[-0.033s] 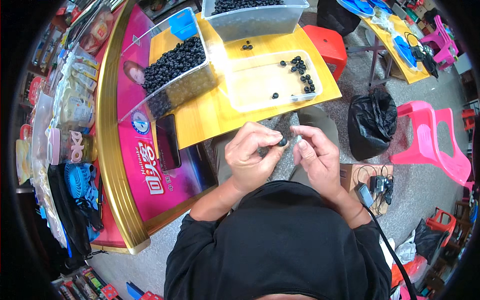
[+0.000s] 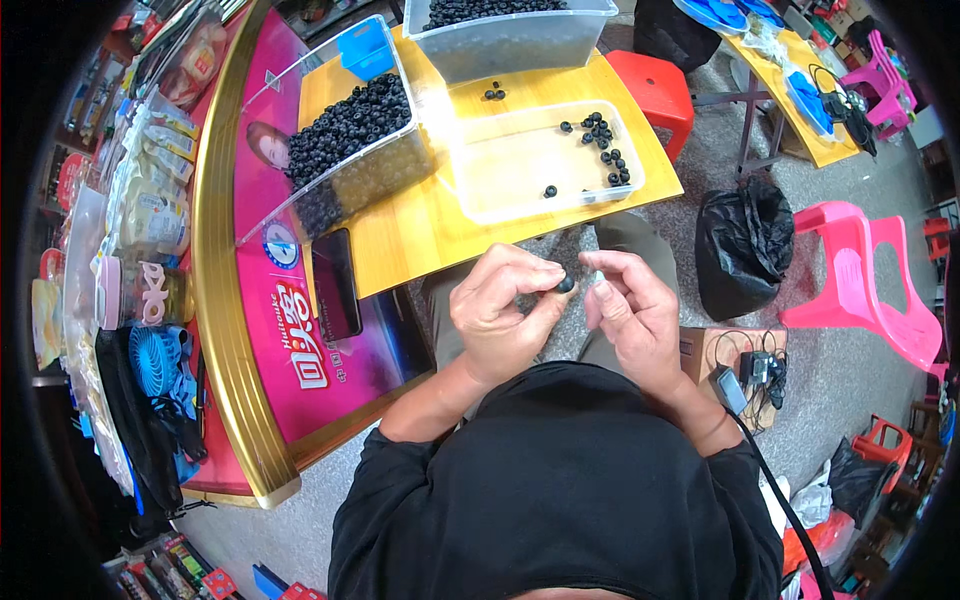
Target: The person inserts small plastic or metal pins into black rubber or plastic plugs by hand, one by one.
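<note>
Between the thumb and fingers of my left hand (image 2: 500, 318) is a small, round black piece (image 2: 566, 285). Close on its right, my right hand (image 2: 640, 318) has thumb and forefinger drawn together around a tiny whitish bit (image 2: 597, 278), too small to name. A narrow gap separates the two hands, which are over my lap near the table's edge. Beyond them, a shallow clear tray (image 2: 500, 215) holds several loose black pieces (image 2: 604, 143), mostly at its right side. To its left, a clear bin (image 2: 385, 175) is heaped with similar black pieces (image 2: 355, 120).
Another clear bin (image 2: 500, 62) of black pieces stands at the back of the yellow table (image 2: 430, 235). A blue container (image 2: 366, 48) sits in the left bin's corner. A dark phone (image 2: 337, 285) lies at left. Right are a red stool (image 2: 655, 95), black bag (image 2: 745, 245) and pink chair (image 2: 860, 270).
</note>
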`<state>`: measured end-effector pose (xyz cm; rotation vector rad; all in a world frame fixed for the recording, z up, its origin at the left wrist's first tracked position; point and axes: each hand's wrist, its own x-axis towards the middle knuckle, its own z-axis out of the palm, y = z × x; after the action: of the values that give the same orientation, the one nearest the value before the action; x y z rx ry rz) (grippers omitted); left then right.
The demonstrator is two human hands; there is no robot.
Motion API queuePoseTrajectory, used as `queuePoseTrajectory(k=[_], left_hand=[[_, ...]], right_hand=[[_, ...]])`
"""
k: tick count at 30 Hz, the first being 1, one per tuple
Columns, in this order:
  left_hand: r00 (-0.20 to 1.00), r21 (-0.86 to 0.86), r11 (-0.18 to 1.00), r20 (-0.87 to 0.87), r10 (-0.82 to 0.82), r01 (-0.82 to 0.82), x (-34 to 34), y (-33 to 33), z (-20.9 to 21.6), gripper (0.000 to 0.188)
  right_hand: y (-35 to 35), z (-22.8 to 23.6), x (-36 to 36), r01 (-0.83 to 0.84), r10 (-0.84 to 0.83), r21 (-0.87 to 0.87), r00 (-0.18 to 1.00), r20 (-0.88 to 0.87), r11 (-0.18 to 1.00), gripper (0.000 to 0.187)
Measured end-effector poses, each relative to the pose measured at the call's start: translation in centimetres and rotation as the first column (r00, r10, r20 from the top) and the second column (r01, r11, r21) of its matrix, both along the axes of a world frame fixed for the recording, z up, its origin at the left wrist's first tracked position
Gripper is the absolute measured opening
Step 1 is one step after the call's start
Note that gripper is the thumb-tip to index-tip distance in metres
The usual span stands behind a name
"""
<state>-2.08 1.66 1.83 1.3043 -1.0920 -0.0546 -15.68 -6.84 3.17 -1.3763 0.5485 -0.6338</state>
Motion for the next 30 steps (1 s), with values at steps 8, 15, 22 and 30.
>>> queuePoseTrajectory(k=[8, 15, 22, 30], left_hand=[[1.0, -0.024, 1.0, 0.03, -0.002, 0.003, 0.0, -0.3, -0.1, 0.023], [0.999, 0.032, 0.998, 0.022, -0.048, 0.047, 0.2, 0.0, -0.1, 0.023], [0.978, 0.074, 0.987, -0.163, -0.127, 0.14, 0.5, 0.3, -0.1, 0.024], [0.835, -0.019, 0.947, -0.464, -0.294, 0.322, 0.6, 0.1, -0.8, 0.023]], right_hand=[[-0.3, 0.3, 1.3, -0.079, 0.079, -0.005, 0.997, 0.02, 0.997, 0.014], [-0.4, 0.2, 0.9, -0.079, 0.079, 0.146, 0.997, 0.007, 0.986, 0.011], [-0.9, -0.5, 0.1, -0.048, 0.048, 0.034, 0.999, 0.014, 0.998, 0.017], [-1.1, -1.0, -0.8, -0.062, 0.056, -0.346, 0.998, -0.027, 0.936, 0.024]])
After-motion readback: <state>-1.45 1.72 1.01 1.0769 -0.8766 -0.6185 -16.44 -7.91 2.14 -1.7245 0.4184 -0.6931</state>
